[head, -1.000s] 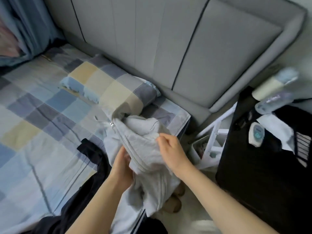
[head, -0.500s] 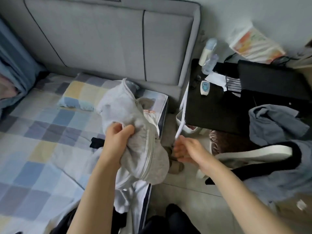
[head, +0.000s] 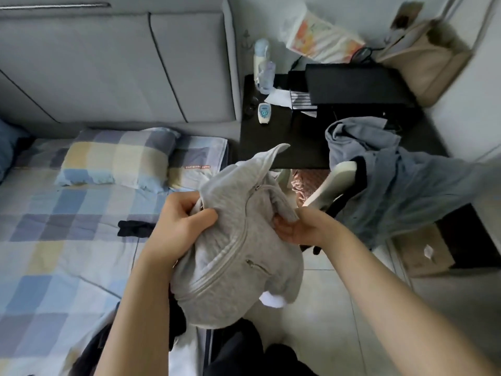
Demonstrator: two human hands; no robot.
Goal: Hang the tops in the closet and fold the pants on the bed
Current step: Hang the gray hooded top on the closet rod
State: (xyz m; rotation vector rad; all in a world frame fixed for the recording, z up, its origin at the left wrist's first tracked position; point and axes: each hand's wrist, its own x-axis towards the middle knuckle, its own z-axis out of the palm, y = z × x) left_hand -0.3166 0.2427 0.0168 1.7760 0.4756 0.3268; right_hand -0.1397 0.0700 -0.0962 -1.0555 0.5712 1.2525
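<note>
Head view

- The grey zip-up top (head: 238,256) was held up in front of the person, above the right edge of the bed (head: 62,256) and partly over the tiled floor (head: 339,308); it was not lying on the mattress.
- The left hand (head: 179,226) was closed on a bunch of the fabric at the garment's upper left, thumb across the front and fingers curled into the cloth.
- The right hand (head: 301,229) was pinching a fold at the upper right, palm turned upward, fingers curled under the cloth.
- Relation that matters: the garment hung between the two hands and mostly below them. Its long axis followed the zip line, running from upper centre down and to the left. Both hands were touching it, neither nearer than the other.
- Appearance: soft heather-grey knit, crumpled into a rounded bundle, zip apparently done up, a small zipped pocket on the front, a pointed flap standing up at the top and a patch of white showing at the lower right.
- In my judgement the top needed shaking out to find its shoulders before any hanging.
- Dark clothing (head: 135,228) lay on the checked sheet, left of the left hand; whether it was pants could not be told.
- No closet or hanger was in view.
</note>
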